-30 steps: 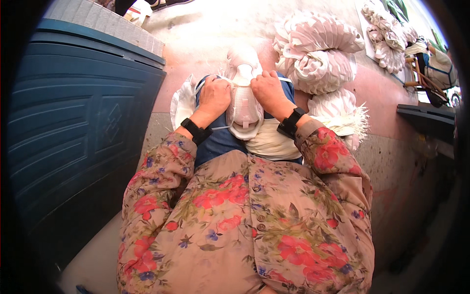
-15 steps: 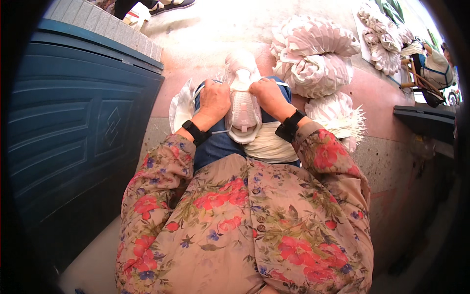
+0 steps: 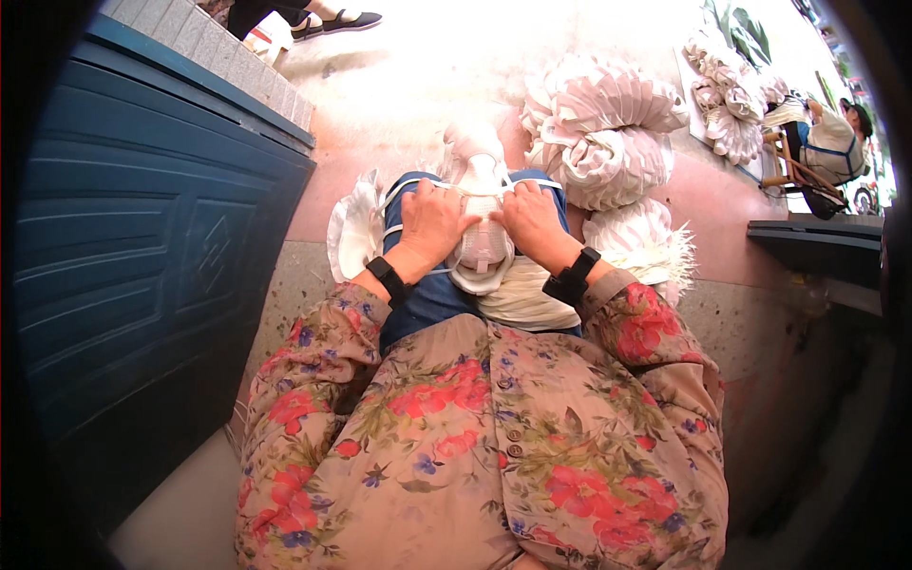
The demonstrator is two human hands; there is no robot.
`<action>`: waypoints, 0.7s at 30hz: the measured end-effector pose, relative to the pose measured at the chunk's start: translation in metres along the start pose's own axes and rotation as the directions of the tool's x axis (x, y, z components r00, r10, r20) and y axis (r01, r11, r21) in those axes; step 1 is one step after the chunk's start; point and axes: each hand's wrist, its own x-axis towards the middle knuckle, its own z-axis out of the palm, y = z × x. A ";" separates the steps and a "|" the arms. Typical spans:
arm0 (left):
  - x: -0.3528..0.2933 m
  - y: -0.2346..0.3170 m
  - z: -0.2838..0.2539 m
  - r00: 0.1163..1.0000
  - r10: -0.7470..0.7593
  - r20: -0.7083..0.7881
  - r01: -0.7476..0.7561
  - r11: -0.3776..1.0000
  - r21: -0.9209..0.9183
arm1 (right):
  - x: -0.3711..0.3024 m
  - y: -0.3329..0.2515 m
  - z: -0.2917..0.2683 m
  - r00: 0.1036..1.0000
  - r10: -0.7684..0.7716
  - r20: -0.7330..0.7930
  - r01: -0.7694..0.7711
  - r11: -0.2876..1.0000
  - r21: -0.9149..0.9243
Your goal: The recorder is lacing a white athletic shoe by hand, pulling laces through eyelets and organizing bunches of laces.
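Observation:
A white shoe upper (image 3: 483, 245) lies along my lap between my knees, its rounded mesh end toward me and its pale far part beyond my hands. My left hand (image 3: 429, 226) is closed at its left side, thumb stretched in over the mesh. Opposite it, my right hand (image 3: 534, 223) is closed at the right side, thumb also pointing inward. A white shoelace (image 3: 397, 193) runs out from the fingers across my knees; the fingers partly hide where it is gripped. Beside the upper, a cream bundle of strips (image 3: 527, 302) rests on my right thigh.
Bundled white uppers (image 3: 608, 142) lie on the floor at the right, with a fringed bundle (image 3: 641, 242) nearer. A blue panelled cabinet (image 3: 142, 237) stands close on my left. Another person's shoe (image 3: 351, 21) shows at the far left; someone sits at the far right (image 3: 836, 147).
Both hands have turned, so the thumbs now reach inward over the mesh and the fingers lie further out. The lace no longer stretches tight from the hands; the view has shifted slightly.

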 end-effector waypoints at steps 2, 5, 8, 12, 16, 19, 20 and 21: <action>0.005 -0.002 -0.002 0.995 -0.025 0.100 0.027 0.999 -0.021 | 0.003 0.008 0.011 1.000 0.019 0.011 -0.020 0.998 0.053; 0.017 0.000 0.006 0.948 -0.084 0.307 0.109 0.992 -0.064 | 0.009 0.030 0.019 0.974 -0.029 0.223 -0.009 0.986 0.168; 0.022 0.002 0.013 0.905 -0.107 0.411 0.191 0.967 -0.169 | -0.001 0.044 0.015 0.981 -0.138 0.137 0.076 0.921 0.382; 0.021 0.000 0.014 0.927 -0.051 0.373 0.171 0.940 -0.295 | -0.010 0.048 0.009 0.995 -0.087 0.057 0.051 0.885 0.462; 0.020 0.004 0.021 0.956 0.004 0.294 0.105 0.930 -0.353 | -0.012 0.052 0.008 0.995 -0.092 0.045 0.059 0.871 0.488; 0.020 0.005 0.026 0.974 0.024 0.227 0.063 0.928 -0.367 | -0.016 0.055 0.013 0.998 -0.056 0.008 0.045 0.863 0.503; 0.021 0.005 0.027 0.973 0.028 0.230 0.063 0.923 -0.379 | -0.017 0.055 0.016 0.999 -0.053 0.011 0.040 0.863 0.503; 0.021 0.004 0.028 0.972 0.029 0.233 0.064 0.922 -0.382 | -0.018 0.055 0.018 0.999 -0.035 -0.029 0.045 0.852 0.522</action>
